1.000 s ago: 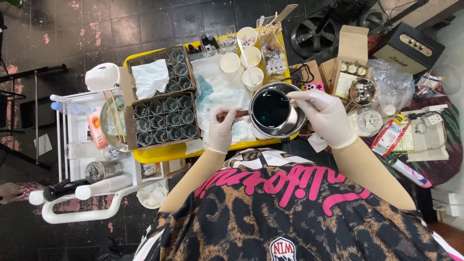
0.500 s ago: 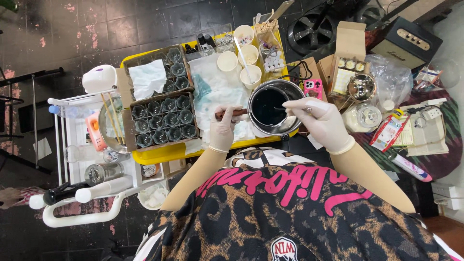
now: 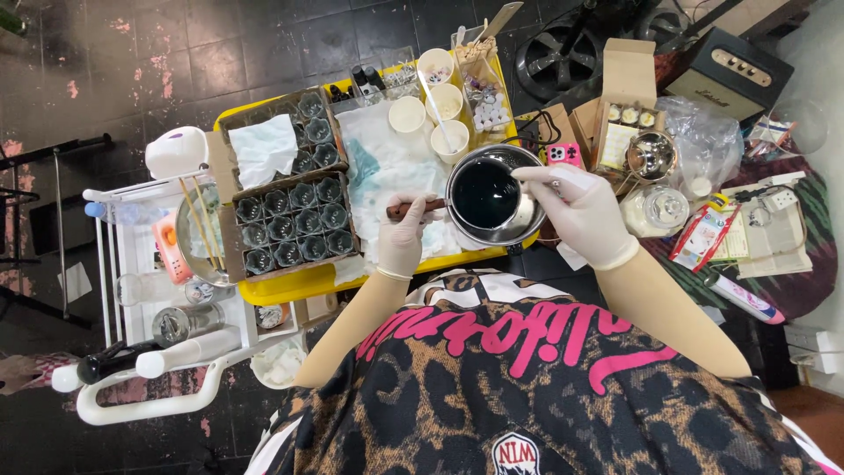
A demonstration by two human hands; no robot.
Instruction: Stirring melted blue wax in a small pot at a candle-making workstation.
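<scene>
My gloved left hand [image 3: 402, 236] grips the wooden handle [image 3: 416, 209] to steady the metal pot [image 3: 492, 193] of dark liquid over the yellow tray [image 3: 308, 283], while my right hand [image 3: 580, 211] pinches a thin tool at its rim.

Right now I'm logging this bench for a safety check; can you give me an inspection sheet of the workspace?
Surface: yellow tray on a dark tiled floor, stained paper towel on it.
Job's things: metal pot of dark liquid, wooden handle.
Clutter: boxes of small jars, paper cups, open cardboard box, plastic bag.
Hands: left hand grips the handle; right hand at the pot's rim, both gloved.
Cables: white power strip.
Surroundings: white trolley, fan, black speaker.
</scene>
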